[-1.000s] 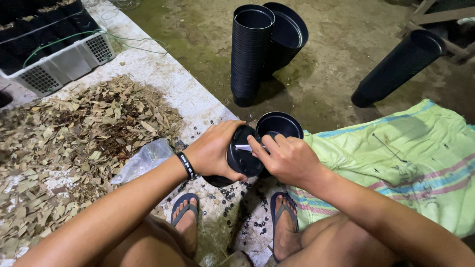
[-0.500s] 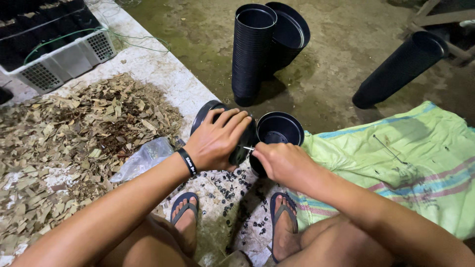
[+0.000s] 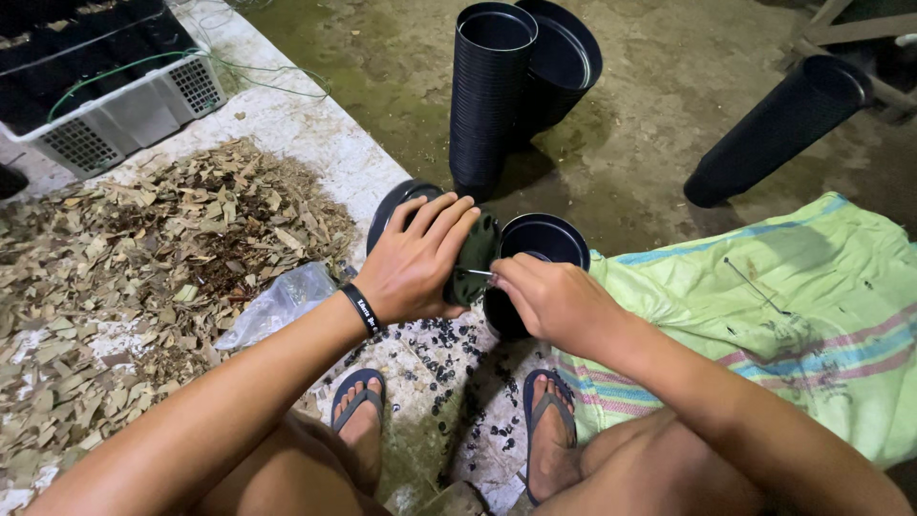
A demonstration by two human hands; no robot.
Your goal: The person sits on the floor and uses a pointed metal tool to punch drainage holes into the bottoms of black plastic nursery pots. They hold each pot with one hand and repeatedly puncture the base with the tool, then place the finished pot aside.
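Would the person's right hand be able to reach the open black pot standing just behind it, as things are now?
Probably yes: the open black pot stands right behind the right hand, nothing between them. That hand is pinching a thin metal tool against the pot held by the left hand.

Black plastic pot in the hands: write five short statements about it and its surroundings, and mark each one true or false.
1. The left hand grips a black plastic pot tipped on its side. True.
2. The right hand holds a thin metal spike against the pot's base. True.
3. A red bucket stands upright beside the right hand. False: it is an open black pot.
4. The tall stack of black pots lies flat. False: it stands upright.
5. Dry leaf pieces lie on the person's left. True.
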